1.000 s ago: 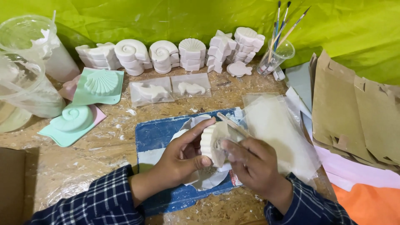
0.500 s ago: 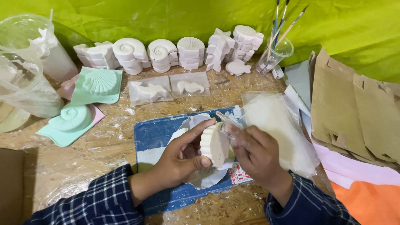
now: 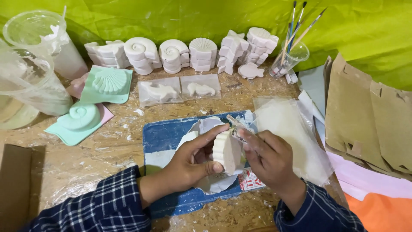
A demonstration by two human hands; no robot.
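Your left hand (image 3: 189, 165) grips the white plaster shell cast (image 3: 226, 150) on edge above the blue board (image 3: 165, 139) (mid-table); your right hand (image 3: 270, 161) pinches a thin tool (image 3: 237, 124) against it.

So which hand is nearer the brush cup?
Right. The right hand sits below the brush cup, on its side of the board; the left hand is farther left, gripping the white cast.

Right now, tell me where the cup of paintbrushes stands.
In the head view the clear cup of paintbrushes stands at the back right of the table, against the green backdrop, just right of the row of white plaster shell casts.
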